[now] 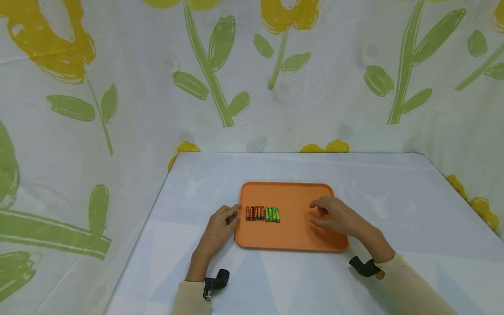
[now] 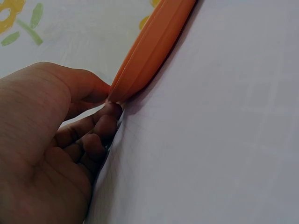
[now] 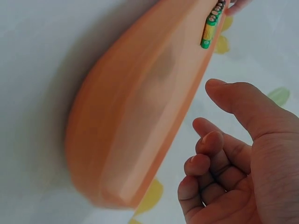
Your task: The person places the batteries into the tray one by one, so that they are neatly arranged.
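Observation:
An orange tray (image 1: 291, 236) lies on the table, with a row of small batteries in its left half. Red batteries (image 1: 255, 213) form the left part of the row, and green batteries (image 1: 272, 215) stand against them on the right. My left hand (image 1: 221, 224) pinches the tray's left edge; in the left wrist view the thumb and a fingertip meet at the orange rim (image 2: 147, 51). Over the tray's right side hovers my right hand (image 1: 334, 215), fingers loosely bent and thumb apart, holding nothing. The right wrist view shows a green battery (image 3: 208, 32) beyond that hand.
A pale patterned cloth covers the table (image 1: 204, 183). Behind it and to the sides hangs a white curtain (image 1: 138, 65) printed with yellow flowers and green leaves. Each wrist wears a black strap with a camera (image 1: 217, 280).

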`<state>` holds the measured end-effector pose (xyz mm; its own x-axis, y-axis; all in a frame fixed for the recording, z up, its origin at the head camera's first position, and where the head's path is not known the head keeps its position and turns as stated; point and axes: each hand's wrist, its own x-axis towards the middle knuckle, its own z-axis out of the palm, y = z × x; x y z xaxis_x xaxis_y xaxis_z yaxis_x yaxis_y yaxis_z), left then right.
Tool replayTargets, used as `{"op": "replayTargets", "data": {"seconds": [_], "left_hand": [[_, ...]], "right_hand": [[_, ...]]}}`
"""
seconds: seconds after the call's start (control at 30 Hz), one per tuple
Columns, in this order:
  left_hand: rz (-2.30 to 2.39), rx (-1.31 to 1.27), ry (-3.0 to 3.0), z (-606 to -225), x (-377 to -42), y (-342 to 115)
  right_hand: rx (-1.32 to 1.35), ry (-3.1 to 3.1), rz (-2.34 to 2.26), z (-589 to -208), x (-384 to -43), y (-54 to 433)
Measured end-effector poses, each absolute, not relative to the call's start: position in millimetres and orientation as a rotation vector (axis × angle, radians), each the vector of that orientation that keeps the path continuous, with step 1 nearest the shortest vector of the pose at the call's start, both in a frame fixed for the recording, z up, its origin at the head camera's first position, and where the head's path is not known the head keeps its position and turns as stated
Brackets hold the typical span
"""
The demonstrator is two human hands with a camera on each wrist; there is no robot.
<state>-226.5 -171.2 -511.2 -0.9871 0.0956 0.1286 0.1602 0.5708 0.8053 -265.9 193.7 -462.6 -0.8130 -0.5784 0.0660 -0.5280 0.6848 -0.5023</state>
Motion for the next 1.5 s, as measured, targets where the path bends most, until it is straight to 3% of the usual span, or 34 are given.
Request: {"op": "replayTargets", "data": {"seconds": [1.5], "left_hand": [[-1.428,-0.200,-2.741,-510,-226,-171]], "right_hand": [[-0.874,2.909,-0.804,-468,-256,250]]}}
